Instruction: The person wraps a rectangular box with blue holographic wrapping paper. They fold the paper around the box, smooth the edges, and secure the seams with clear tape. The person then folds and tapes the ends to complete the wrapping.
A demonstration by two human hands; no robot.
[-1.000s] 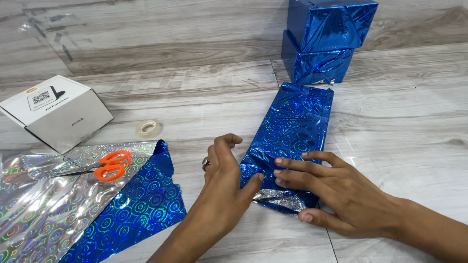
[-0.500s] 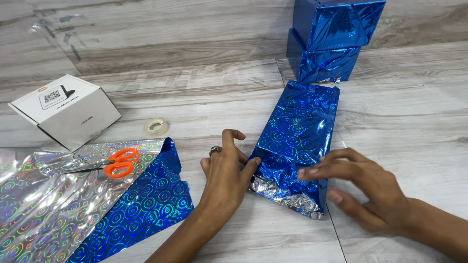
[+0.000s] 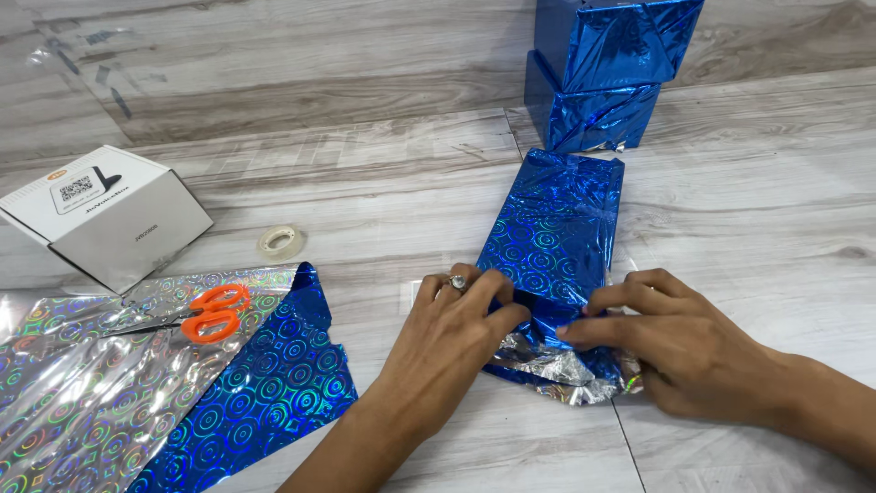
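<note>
A long box wrapped in shiny blue foil paper (image 3: 555, 239) lies on the wood-grain surface. Its near end is loose, with the silver underside of the paper (image 3: 557, 370) showing. My left hand (image 3: 456, 333), wearing a ring, presses the left flap of that end inward. My right hand (image 3: 680, 347) pinches and folds the paper at the right side of the same end. Both hands touch the foil and nearly meet at the middle of the box.
Two blue-wrapped boxes (image 3: 607, 73) are stacked at the back. A white cardboard box (image 3: 105, 215) stands at the left, a clear tape roll (image 3: 280, 241) beside it. Orange-handled scissors (image 3: 205, 311) lie on a sheet of silver and blue foil paper (image 3: 173, 393).
Both hands have closed in on the near end of the box. The left hand moved onto the left flap, and the right hand shifted from flat to pinching the paper.
</note>
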